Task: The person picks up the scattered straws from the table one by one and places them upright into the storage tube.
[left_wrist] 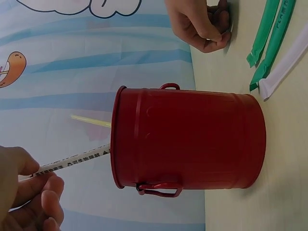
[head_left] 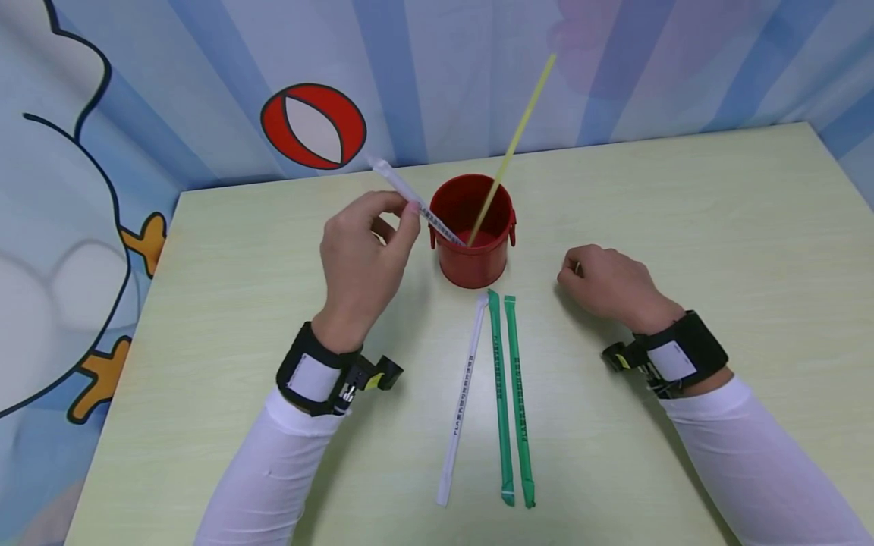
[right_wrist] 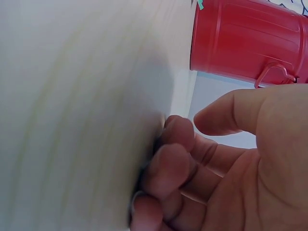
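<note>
My left hand (head_left: 365, 258) pinches a white paper-wrapped straw (head_left: 437, 221) between thumb and fingers; its lower end is inside the red bucket (head_left: 473, 265). In the left wrist view the printed wrapper (left_wrist: 77, 160) slants into the bucket's mouth. A yellow straw (head_left: 515, 144) leans in the same bucket, its top sticking far out. My right hand (head_left: 614, 284) rests on the table right of the bucket, fingers loosely curled. The right wrist view shows nothing between its thumb and fingers (right_wrist: 166, 168).
In front of the bucket, a white wrapped straw (head_left: 464, 398) and two green wrapped straws, the left one (head_left: 501, 394) and the right one (head_left: 520, 402), lie on the pale wooden table (head_left: 225, 303). A blue striped curtain (head_left: 464, 76) hangs behind the table's far edge.
</note>
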Motion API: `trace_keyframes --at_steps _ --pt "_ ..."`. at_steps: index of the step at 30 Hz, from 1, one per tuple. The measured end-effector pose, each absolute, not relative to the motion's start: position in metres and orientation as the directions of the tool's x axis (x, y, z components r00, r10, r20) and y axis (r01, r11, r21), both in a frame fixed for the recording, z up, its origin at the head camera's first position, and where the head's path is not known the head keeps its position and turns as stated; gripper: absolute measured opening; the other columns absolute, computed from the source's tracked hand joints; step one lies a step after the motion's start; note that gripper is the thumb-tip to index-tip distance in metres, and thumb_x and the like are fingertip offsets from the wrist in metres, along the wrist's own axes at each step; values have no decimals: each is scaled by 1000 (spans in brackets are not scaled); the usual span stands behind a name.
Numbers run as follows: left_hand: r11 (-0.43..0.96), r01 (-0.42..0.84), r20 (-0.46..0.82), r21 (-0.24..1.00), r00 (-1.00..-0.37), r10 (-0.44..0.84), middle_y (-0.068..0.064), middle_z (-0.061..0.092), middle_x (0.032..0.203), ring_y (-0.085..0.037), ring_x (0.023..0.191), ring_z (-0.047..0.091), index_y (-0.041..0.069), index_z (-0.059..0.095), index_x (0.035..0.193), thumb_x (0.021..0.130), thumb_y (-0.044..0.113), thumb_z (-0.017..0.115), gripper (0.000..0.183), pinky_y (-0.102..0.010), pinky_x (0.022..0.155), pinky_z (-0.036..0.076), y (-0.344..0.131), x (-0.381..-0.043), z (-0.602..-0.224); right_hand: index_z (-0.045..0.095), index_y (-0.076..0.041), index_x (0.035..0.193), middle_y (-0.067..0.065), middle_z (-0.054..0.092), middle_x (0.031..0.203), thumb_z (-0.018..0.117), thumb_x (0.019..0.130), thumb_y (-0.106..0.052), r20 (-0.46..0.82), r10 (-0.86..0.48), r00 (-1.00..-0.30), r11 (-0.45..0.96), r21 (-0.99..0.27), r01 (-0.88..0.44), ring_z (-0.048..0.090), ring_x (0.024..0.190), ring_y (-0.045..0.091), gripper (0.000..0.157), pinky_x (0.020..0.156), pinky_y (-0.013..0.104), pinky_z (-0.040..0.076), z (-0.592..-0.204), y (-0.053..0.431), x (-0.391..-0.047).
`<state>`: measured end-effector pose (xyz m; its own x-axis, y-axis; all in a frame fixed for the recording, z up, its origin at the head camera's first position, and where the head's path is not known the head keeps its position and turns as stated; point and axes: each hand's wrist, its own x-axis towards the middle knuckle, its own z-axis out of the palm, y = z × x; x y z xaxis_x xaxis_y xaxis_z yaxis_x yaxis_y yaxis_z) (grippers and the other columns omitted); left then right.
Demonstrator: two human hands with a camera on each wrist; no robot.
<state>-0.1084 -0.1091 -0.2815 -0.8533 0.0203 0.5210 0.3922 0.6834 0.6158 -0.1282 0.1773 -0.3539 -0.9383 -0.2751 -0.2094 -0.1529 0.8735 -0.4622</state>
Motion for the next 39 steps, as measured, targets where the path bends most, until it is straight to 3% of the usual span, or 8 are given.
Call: trace_keyframes --at_steps 31,39 --pt "735 309 369 604 -926 86 -4 70 87 -11 57 49 7 72 102 94 25 61 23 -30 48 43 -106 -110 -288 64 -3 88 8 55 67 44 91 -16 -204 -273 -940 871 -468 -151 48 58 22 24 49 34 35 -354 178 -128" --pt "749 263 302 608 -949 88 -4 69 91 -11 60 50 9 72 108 94 26 60 25 -31 51 44 -111 -110 -294 64 -3 89 9 55 68 45 91 -16 -205 -269 -941 871 -469 -146 48 59 23 23 49 34 35 -354 177 -128"
